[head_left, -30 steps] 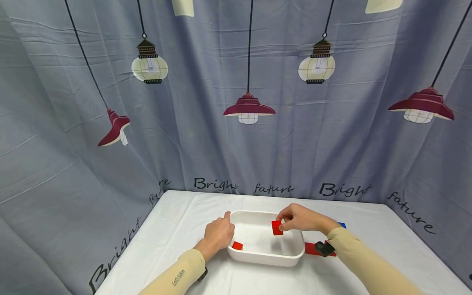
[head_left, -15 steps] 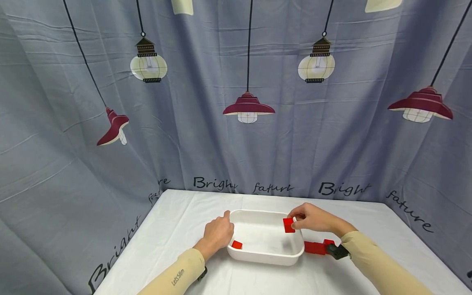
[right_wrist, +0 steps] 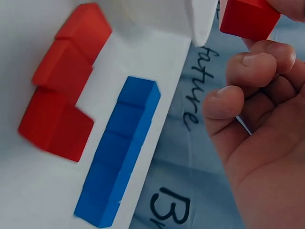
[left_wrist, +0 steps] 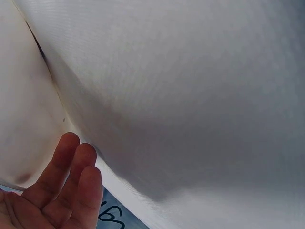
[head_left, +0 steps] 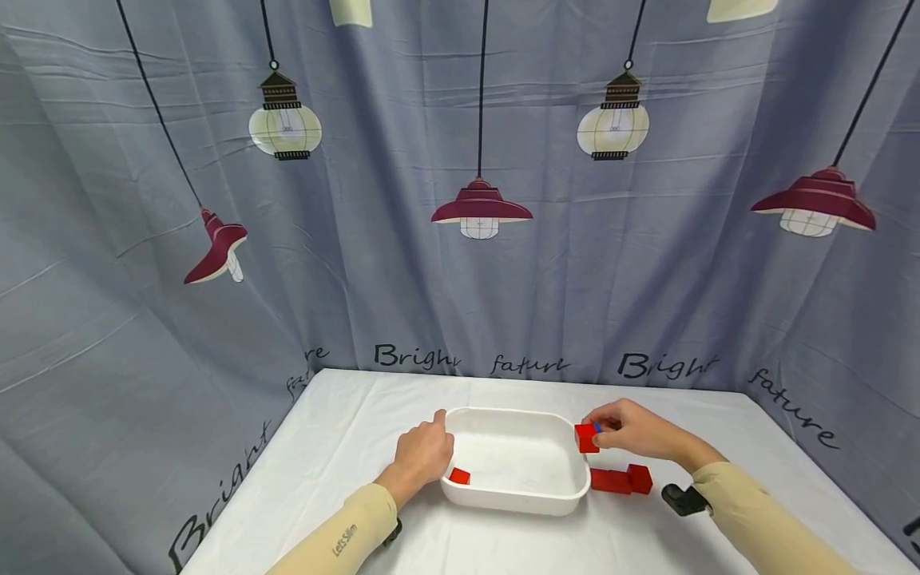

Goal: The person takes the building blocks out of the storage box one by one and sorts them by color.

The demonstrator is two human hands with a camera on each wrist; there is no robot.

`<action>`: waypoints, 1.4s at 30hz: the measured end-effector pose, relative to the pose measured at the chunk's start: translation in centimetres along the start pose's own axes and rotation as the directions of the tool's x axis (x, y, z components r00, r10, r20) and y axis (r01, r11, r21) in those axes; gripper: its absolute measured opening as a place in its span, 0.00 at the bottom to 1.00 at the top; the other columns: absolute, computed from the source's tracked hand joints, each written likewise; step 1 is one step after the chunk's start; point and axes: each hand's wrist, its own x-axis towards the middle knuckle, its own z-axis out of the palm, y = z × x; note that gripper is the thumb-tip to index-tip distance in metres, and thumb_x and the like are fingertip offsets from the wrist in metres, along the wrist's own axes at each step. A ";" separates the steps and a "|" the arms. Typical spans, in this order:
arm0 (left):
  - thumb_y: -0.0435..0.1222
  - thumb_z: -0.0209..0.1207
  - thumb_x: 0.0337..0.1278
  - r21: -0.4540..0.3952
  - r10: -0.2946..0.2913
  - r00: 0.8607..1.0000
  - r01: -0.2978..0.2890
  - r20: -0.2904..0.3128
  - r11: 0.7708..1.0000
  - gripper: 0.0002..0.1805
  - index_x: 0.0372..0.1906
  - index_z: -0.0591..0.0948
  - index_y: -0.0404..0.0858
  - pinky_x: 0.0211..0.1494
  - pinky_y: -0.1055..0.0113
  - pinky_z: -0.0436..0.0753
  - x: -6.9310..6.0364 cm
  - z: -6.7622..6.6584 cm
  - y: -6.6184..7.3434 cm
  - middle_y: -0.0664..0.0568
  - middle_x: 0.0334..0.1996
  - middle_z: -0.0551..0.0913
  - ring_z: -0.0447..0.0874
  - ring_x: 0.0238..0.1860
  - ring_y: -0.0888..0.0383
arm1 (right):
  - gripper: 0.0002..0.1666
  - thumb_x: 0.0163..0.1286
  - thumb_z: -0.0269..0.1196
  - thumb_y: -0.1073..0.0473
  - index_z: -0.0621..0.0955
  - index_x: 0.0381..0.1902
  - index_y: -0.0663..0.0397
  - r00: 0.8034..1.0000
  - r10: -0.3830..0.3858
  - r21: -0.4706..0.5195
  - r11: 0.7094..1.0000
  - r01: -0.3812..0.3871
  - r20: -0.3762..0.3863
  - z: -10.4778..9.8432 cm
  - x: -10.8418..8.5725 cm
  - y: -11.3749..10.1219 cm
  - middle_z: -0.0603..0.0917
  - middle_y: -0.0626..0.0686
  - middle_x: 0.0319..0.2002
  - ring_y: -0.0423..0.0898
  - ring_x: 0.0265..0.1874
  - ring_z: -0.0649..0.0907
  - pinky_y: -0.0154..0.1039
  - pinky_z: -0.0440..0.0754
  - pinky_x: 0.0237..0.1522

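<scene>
In the head view my left hand (head_left: 420,451) holds the left end of a white tray (head_left: 513,503) by its rim; the left wrist view shows three of its fingers (left_wrist: 86,191) nearly straight beside the tray wall, with the thumb out of view. My right hand (head_left: 636,431) pinches a red cube (head_left: 586,438) between thumb and fingers at the tray's right rim, above the table. Another red cube (head_left: 460,477) lies inside the tray at its near left corner.
Right of the tray, a short row of red cubes (right_wrist: 64,78) sits on the white-covered table (head_left: 345,423). Beside it, several blue cubes (right_wrist: 116,152) form a straight row, mostly hidden by my right hand in the head view. A grey printed curtain (head_left: 402,279) hangs behind.
My right hand has moved right with the red cube, from over the tray's inside to its right rim. The left hand and the tray have stayed in place.
</scene>
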 end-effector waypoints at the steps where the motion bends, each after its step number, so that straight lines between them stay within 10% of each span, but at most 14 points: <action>1: 0.41 0.49 0.69 -0.002 0.001 1.000 -0.001 0.000 1.000 0.28 0.68 0.70 0.32 0.43 0.49 0.83 0.0 0.0 0.0 0.39 0.43 0.87 0.87 0.37 0.46 | 0.16 0.61 0.62 0.64 0.85 0.48 0.59 1.000 0.013 0.002 1.000 -0.013 -0.007 0.0 -0.2 0.2 0.69 0.45 0.20 0.37 0.21 0.69 0.32 0.67 0.26; 42: 0.44 0.48 0.71 -0.012 0.004 1.000 -0.004 0.000 1.000 0.27 0.69 0.71 0.34 0.44 0.47 0.83 0.2 0.1 -0.4 0.40 0.45 0.87 0.88 0.41 0.44 | 0.35 0.73 0.62 0.56 0.68 0.68 0.75 0.959 0.276 0.148 0.953 -0.265 -0.063 -0.5 -6.1 8.1 0.76 0.57 0.33 0.48 0.26 0.74 0.33 0.71 0.23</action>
